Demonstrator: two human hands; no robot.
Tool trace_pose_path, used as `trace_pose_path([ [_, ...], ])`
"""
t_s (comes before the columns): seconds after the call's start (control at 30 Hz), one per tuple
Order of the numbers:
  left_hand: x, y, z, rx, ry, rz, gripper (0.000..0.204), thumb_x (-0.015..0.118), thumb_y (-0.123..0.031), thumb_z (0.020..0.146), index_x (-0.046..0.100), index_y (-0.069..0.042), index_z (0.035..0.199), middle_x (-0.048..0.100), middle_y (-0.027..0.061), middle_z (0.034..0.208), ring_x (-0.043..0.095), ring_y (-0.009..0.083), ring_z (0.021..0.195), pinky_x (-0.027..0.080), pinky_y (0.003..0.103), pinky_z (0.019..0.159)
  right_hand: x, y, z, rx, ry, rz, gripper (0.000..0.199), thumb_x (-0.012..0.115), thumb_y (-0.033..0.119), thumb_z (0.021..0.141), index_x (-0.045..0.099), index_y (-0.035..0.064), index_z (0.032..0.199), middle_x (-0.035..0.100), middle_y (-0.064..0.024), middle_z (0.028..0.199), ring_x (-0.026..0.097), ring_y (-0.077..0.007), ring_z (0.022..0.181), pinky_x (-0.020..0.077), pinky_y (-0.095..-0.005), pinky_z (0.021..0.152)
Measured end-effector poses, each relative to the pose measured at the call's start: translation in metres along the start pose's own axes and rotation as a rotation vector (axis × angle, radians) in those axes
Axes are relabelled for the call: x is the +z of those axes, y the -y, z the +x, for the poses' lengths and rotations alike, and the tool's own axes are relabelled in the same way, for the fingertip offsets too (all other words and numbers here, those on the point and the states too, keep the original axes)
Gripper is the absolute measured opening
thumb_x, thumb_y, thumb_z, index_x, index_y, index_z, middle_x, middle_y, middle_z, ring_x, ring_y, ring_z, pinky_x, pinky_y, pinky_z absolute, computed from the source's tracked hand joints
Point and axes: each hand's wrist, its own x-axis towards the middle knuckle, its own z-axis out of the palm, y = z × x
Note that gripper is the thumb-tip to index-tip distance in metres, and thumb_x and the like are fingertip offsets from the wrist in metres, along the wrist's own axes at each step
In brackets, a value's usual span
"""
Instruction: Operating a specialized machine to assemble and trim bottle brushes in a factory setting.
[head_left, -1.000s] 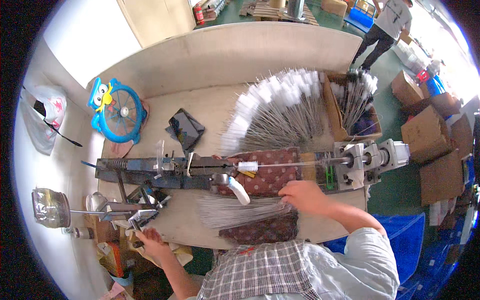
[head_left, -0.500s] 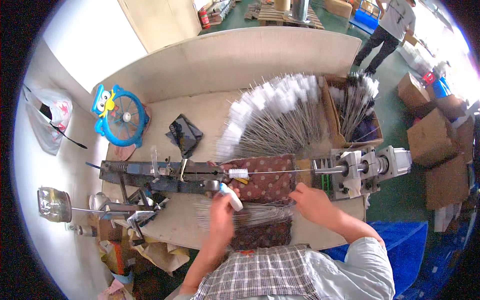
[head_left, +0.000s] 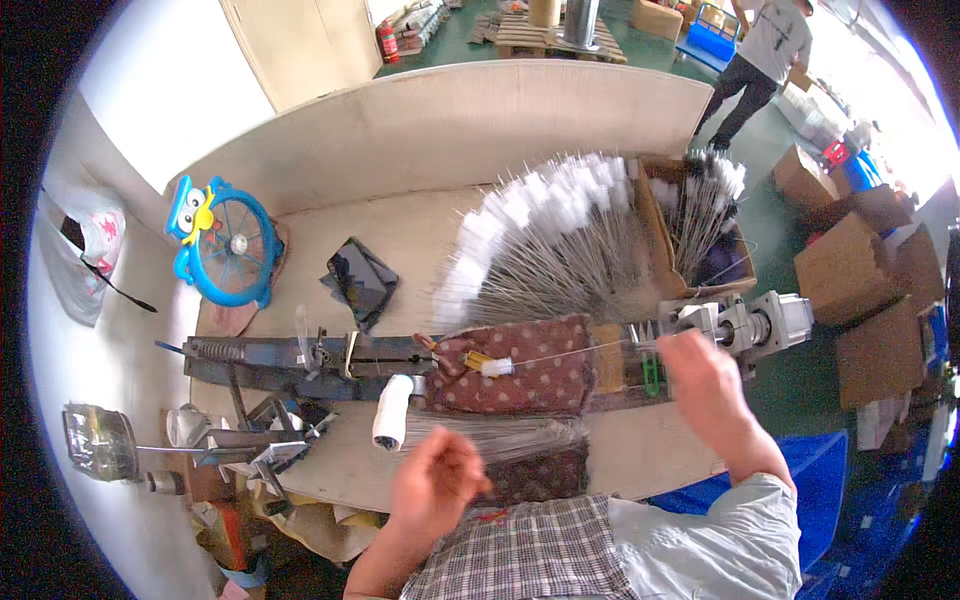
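A brush with a short white bristle head [head_left: 497, 367] lies on a brown dotted cloth [head_left: 545, 385]. Its thin wire stem runs right toward the chuck of a motor-driven spindle [head_left: 722, 320]. Over the chuck's near side is my right hand [head_left: 700, 375]; blur hides its fingertips and whether they pinch the stem. My left hand [head_left: 435, 482], loosely curled with nothing visible in it, hovers by a bundle of loose wires [head_left: 500, 436]. Up and left of it stands a white-wrapped lever handle [head_left: 392, 412], untouched. A small yellow piece [head_left: 477, 360] touches the bristle head's left end.
Many white-tipped brushes [head_left: 560, 225] fan out behind the cloth, beside a carton of brushes [head_left: 745, 275]. A long dark metal rail [head_left: 270, 360] extends left. A blue cartoon fan [head_left: 240, 245] and black plastic [head_left: 362, 280] sit farther back. Another person [head_left: 765, 60] stands beyond the bench.
My left hand has let go of the white handle and drawn back toward me; the handle has swung left. My right hand has moved right to the chuck. The brush has dropped onto the cloth.
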Motion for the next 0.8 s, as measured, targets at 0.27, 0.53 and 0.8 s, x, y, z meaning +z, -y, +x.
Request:
trace_pose_path([
  [0.27, 0.049, 0.033, 0.082, 0.363, 0.422, 1.011, 0.022, 0.053, -0.021, 0.089, 0.058, -0.001, 0.098, 0.062, 0.0108, 0.083, 0.06, 0.0192, 0.063, 0.05, 0.031, 0.057, 0.008, -0.021, 0.025, 0.041, -0.155, 0.495, 0.044, 0.049, -0.012, 0.07, 0.059, 0.0031, 0.11, 0.065, -0.0116, 0.083, 0.062, -0.0188, 0.067, 0.0507, -0.0285, 0.057],
  [0.53, 0.084, 0.072, 0.142, 1.1, 0.165, 1.953, 0.024, 0.057, -0.018, 0.083, 0.055, -0.012, 0.106, 0.056, 0.0058, 0.09, 0.061, 0.0236, 0.071, 0.05, 0.035, 0.055, 0.018, -0.011, 0.044, 0.185, -0.022, 0.512, 0.011, 0.053, 0.01, 0.084, 0.049, 0.0058, 0.093, 0.062, -0.0143, 0.081, 0.061, -0.0348, 0.076, 0.0461, -0.0418, 0.06],
  [0.8, 0.088, 0.056, 0.182, 1.224, 0.086, 2.2, 0.02, 0.059, -0.019, 0.079, 0.057, -0.012, 0.098, 0.053, 0.003, 0.078, 0.059, 0.0234, 0.07, 0.048, 0.038, 0.059, 0.049, -0.022, 0.051, -0.01, -0.209, 0.389, 0.003, 0.059, 0.013, 0.078, 0.06, 0.0104, 0.078, 0.062, -0.0069, 0.072, 0.06, -0.0257, 0.074, 0.0482, -0.0368, 0.064],
])
